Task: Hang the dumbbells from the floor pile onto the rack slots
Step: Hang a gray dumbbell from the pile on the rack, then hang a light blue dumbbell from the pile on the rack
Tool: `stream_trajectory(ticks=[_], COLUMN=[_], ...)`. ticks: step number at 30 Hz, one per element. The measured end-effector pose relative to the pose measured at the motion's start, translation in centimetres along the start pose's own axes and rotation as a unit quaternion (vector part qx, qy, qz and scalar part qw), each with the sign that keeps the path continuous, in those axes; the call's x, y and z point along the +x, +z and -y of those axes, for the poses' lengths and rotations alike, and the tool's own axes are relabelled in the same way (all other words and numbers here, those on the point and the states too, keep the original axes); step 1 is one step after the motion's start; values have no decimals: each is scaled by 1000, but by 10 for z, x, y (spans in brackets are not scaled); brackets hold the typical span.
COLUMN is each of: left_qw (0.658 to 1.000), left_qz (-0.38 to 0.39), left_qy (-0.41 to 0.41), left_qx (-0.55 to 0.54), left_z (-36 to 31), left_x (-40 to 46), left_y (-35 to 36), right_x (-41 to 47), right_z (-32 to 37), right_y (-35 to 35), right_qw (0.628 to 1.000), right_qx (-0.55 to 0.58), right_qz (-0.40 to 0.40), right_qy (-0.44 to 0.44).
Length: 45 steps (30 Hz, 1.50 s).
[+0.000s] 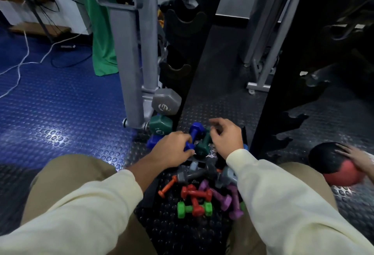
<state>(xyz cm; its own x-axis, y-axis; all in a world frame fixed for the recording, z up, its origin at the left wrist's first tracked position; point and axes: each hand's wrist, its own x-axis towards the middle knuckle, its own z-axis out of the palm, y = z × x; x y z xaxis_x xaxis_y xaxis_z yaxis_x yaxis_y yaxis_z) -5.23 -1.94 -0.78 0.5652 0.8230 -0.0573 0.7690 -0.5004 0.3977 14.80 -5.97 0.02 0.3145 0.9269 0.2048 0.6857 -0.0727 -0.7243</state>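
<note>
A pile of small dumbbells lies on the studded floor between my knees: grey, orange, red, purple and bright green. My left hand grips a blue dumbbell at the pile's far end. My right hand curls over the upper end of a dark green dumbbell beside it. The black rack's left upright with curved slots rises just behind. Its right upright stands to the right. A grey dumbbell and a green one sit low on the rack.
A grey machine frame stands left of the rack, with a green cloth and loose cables on the blue floor. At the right, another person's hand rests on a red and black ball.
</note>
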Motion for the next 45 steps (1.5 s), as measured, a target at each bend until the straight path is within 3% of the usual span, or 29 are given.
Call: stream_trajectory(ticks=[6, 13, 22, 36, 45], left_qw=[997, 985, 975, 969, 969], left_qz=[80, 163, 214, 244, 242], left_qy=[-11, -28, -53, -37, -6], left_qx=[18, 47, 42, 11, -55], left_z=[-9, -5, 12, -5, -46], left_x=[22, 43, 57, 80, 94], left_y=[23, 56, 91, 156, 208], right_x=[0, -5, -1, -17, -53], right_z=[-40, -88, -115, -182, -243], right_y=[1, 14, 34, 48, 32], right_qw=[996, 976, 952, 913, 848], right_qx=[-67, -102, -117, -134, -185], right_qz=[29, 136, 214, 196, 174], right_qy=[46, 136, 188, 332, 465])
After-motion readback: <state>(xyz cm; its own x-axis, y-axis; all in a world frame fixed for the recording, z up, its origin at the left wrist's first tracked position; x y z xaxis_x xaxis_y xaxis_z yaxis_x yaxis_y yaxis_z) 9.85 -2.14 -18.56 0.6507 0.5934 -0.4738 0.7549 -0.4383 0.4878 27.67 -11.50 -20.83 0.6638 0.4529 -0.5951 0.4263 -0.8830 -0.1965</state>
